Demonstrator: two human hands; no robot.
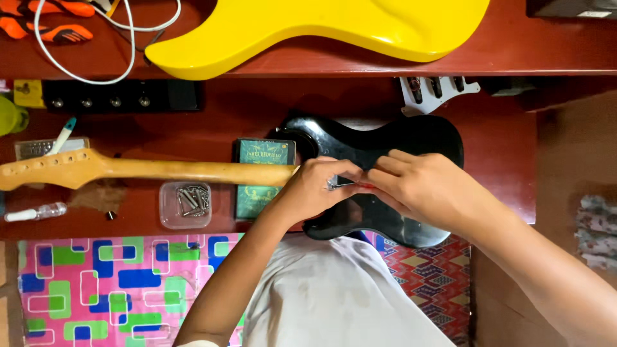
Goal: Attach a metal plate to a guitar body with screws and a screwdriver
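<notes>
A black electric guitar body [411, 138] lies face down on the red-brown table [501, 141], with its pale wooden neck [148, 169] running left. My left hand [315, 187] rests where the neck meets the body and pinches a small metal piece [334, 184]. My right hand [424, 186] lies over the body beside it, gripping a thin tool with a red handle [364, 184] whose tip points at that piece. Both hands hide the neck joint.
A clear plastic box of screws [186, 204] sits below the neck, a dark green book [262, 173] under the neck's heel. A yellow guitar body [321, 29], white cable [83, 38] and orange gloves [58, 19] lie on the upper shelf. A white pickguard [437, 90] sits behind the black body.
</notes>
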